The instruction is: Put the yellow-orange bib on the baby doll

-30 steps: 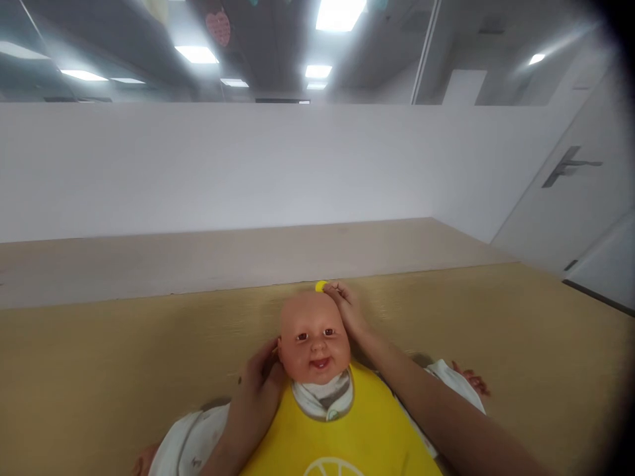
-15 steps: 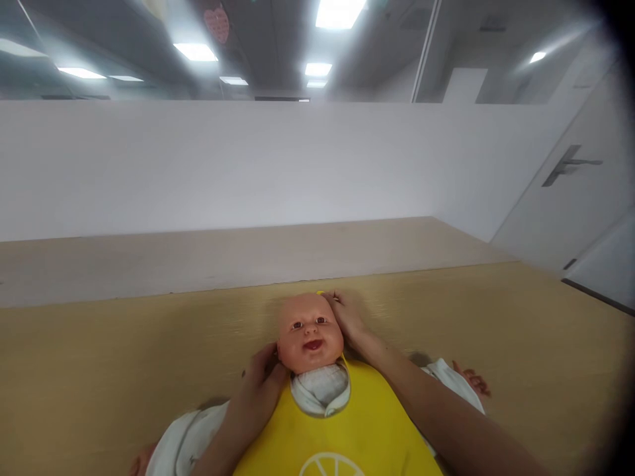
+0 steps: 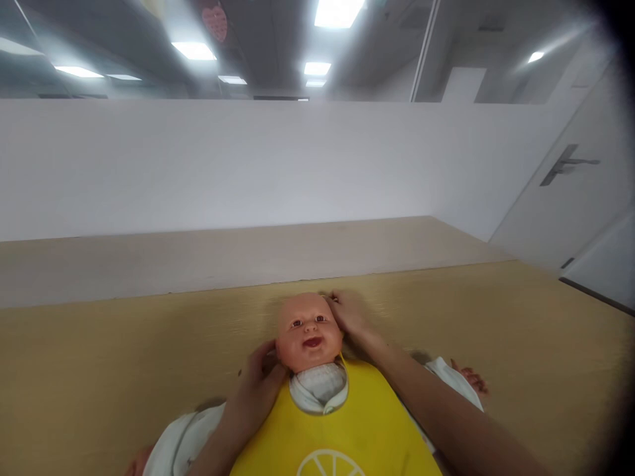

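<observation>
A baby doll [image 3: 309, 330] lies face up on the table, head away from me, wearing a white garment [image 3: 184, 439] and a yellow bib [image 3: 342, 423] with a white citrus-slice print. My left hand [image 3: 260, 377] is curled beside the doll's neck, thumb against the bib's upper left edge; its fingertips are partly hidden. Along the right side of the head, my right hand [image 3: 347, 314] has its fingers bent closed behind the head. A thin yellow strap runs from the bib's neck opening towards it. The strap's ends are hidden.
Under the doll is a wooden table [image 3: 124, 350]. A paler raised surface [image 3: 223, 254] runs along its far side, against a white wall [image 3: 223, 165] with glass above. On the right stands a door with a metal handle [image 3: 565, 164].
The bit of yellow strap that showed above the right fingertips is now out of sight. Both hands stay beside the doll's head, and the view has shifted very slightly.
</observation>
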Available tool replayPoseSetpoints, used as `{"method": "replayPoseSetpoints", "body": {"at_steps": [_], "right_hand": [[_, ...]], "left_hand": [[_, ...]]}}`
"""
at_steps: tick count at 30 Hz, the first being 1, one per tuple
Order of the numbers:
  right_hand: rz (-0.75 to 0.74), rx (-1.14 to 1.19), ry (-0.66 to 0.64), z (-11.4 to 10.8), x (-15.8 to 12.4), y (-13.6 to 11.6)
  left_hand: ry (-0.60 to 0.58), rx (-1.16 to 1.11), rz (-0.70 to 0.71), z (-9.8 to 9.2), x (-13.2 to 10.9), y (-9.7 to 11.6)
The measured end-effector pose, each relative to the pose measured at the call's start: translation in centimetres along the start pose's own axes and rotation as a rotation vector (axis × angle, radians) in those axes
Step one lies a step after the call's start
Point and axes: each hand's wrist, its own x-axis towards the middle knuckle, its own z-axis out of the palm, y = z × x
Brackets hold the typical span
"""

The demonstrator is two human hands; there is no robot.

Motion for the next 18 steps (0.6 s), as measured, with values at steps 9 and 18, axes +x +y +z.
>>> {"method": "replayPoseSetpoints", "body": {"at_steps": [9, 18], "right_hand": [[-0.024, -0.768, -0.162, -3.1, 0.0, -2.6], [-0.064, -0.859, -0.166, -4.9, 0.7, -2.8]], "left_hand": [[0.308, -0.007, 0.018, -0.6, -1.1, 1.2], [0.317, -0.171, 0.12, -0.5, -1.1, 0.4]]}}
